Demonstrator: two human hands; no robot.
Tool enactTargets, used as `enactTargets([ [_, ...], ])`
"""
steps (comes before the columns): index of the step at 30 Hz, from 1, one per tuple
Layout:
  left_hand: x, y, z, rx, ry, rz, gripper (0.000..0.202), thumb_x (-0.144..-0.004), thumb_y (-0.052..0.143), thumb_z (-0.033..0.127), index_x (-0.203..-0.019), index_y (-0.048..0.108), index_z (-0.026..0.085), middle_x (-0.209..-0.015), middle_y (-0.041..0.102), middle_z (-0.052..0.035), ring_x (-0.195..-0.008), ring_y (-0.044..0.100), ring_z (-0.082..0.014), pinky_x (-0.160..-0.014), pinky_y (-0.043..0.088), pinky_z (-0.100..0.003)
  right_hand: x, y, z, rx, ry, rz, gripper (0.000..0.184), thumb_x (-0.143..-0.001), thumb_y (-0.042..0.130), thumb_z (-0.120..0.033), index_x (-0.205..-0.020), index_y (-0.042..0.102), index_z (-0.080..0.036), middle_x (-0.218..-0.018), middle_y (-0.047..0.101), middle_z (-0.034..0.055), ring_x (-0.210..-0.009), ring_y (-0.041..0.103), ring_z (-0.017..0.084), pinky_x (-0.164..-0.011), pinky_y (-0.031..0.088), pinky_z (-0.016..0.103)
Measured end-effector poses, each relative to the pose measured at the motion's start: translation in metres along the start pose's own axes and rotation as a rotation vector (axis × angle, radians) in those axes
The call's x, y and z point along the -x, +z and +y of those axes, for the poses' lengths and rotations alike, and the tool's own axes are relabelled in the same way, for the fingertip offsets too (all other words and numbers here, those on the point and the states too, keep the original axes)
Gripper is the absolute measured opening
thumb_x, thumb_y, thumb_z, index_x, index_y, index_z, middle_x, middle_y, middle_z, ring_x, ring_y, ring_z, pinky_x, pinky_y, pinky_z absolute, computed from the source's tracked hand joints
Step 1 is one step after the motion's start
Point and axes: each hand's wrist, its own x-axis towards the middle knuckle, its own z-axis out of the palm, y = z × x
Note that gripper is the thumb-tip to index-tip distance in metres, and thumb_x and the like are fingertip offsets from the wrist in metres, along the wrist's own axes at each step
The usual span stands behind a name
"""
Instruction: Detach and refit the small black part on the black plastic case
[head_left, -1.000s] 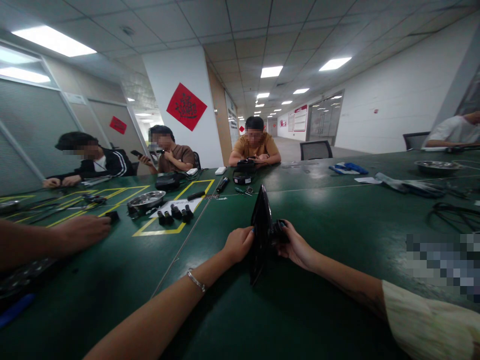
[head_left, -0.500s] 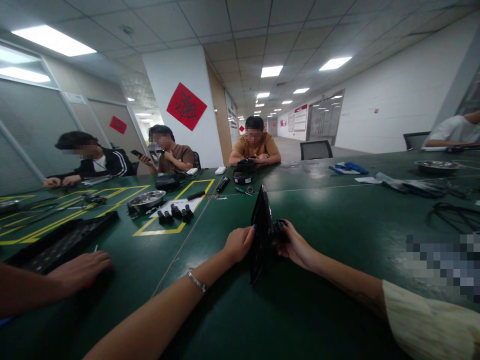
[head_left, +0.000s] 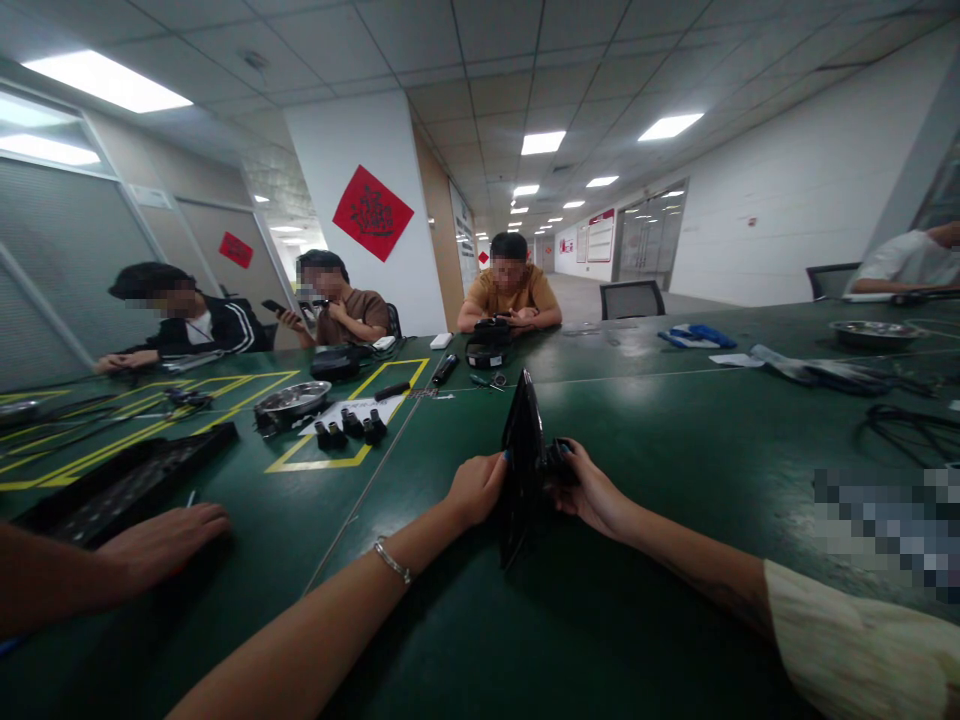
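Observation:
A thin black panel (head_left: 519,450) stands on its edge on the green table (head_left: 675,440), seen nearly edge-on. My left hand (head_left: 475,488) is closed against its left face, fingers curled round the edge. My right hand (head_left: 592,490) is closed on a small black part (head_left: 556,458) that sticks out of the panel's right face. A bracelet sits on my left wrist.
A co-worker's hand (head_left: 161,535) rests at the left beside a black keyboard-like tray (head_left: 120,482). Farther off are a metal bowl (head_left: 294,400), several small black cylinders (head_left: 349,428) on paper, and tools. Three people sit along the far side. Cables lie at the right.
The co-worker's hand at the left drew back toward the near edge, uncovering the black tray. My hands and the panel have barely moved.

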Motion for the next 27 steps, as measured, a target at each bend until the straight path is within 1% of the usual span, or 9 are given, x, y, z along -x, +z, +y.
enactTargets([
  [4, 0.0001, -0.002, 0.002, 0.006, 0.019, -0.001, 0.06, -0.092, 0.006, 0.044, -0.077, 0.057, 0.017, -0.073, 0.063, -0.0062, -0.071, 0.059, -0.0177, -0.065, 0.038, -0.025, -0.0005, 0.0, 0.0003, -0.003, 0.002, 0.006, 0.039, -0.082, 0.042, -0.043, -0.115, 0.027, -0.028, -0.066, 0.054, -0.0027, -0.043, 0.049, 0.011, -0.039, 0.025, 0.018],
  [6, 0.0, -0.0031, 0.0033, 0.009, 0.034, -0.007, 0.058, -0.092, 0.007, 0.043, -0.078, 0.057, 0.018, -0.073, 0.063, -0.0058, -0.07, 0.058, -0.0175, -0.065, 0.038, -0.025, -0.0007, -0.0003, 0.0006, -0.009, 0.003, 0.003, 0.039, -0.082, 0.042, -0.044, -0.114, 0.028, -0.028, -0.066, 0.053, -0.0028, -0.044, 0.05, 0.011, -0.039, 0.025, 0.018],
  [15, -0.0002, -0.0024, 0.0035, 0.016, 0.021, 0.002, 0.053, -0.092, 0.01, 0.041, -0.073, 0.054, 0.018, -0.07, 0.061, -0.0053, -0.068, 0.057, -0.0175, -0.062, 0.036, -0.026, -0.0012, -0.0023, 0.0015, -0.024, -0.001, -0.01, 0.043, -0.081, 0.046, -0.046, -0.116, 0.028, -0.028, -0.067, 0.052, -0.0029, -0.045, 0.05, 0.011, -0.039, 0.027, 0.019],
  [23, -0.0003, -0.0023, 0.0029, 0.017, 0.023, -0.011, 0.051, -0.091, 0.01, 0.041, -0.07, 0.051, 0.018, -0.066, 0.057, -0.0046, -0.064, 0.055, -0.0168, -0.06, 0.034, -0.025, -0.0021, -0.0003, 0.0017, -0.017, 0.013, 0.02, 0.037, -0.083, 0.04, -0.04, -0.116, 0.027, -0.028, -0.066, 0.054, -0.0024, -0.042, 0.049, 0.01, -0.038, 0.026, 0.018],
  [27, 0.0, -0.0034, 0.004, 0.014, 0.02, -0.013, 0.051, -0.092, 0.011, 0.04, -0.07, 0.051, 0.018, -0.067, 0.058, -0.0049, -0.065, 0.056, -0.0167, -0.061, 0.035, -0.025, -0.0033, -0.0016, 0.0032, -0.016, -0.001, 0.004, 0.038, -0.083, 0.041, -0.042, -0.116, 0.027, -0.028, -0.064, 0.053, -0.0028, -0.042, 0.049, 0.011, -0.038, 0.025, 0.018],
])
